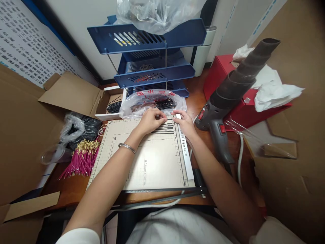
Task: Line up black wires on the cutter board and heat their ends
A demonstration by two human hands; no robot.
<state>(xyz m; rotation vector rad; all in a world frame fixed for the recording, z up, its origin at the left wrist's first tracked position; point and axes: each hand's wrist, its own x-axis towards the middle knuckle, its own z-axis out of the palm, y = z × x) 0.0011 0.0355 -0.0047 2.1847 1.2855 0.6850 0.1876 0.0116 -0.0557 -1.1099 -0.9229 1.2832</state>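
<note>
A cream paper cutter board point(152, 156) with printed grid lines lies on the wooden table. Several thin black strips point(167, 128) rest side by side near its upper right, close to the white ruler strip point(185, 152). My left hand point(151, 120), with a bracelet on the wrist, is over the board's top edge, thumb and fingertips pinched together at the strips' upper end; what they hold is too small to name. My right hand point(185, 122) is at the top of the white strip, fingers bent towards the left hand; whether they grip anything is unclear.
Behind the board are a plastic bag point(129, 105) of black pieces and a blue rack point(152, 76). Magenta pieces with gold ends point(82, 159) lie left, near an open cardboard box point(72, 93). A heat gun point(223, 101) and red box point(215, 71) stand right.
</note>
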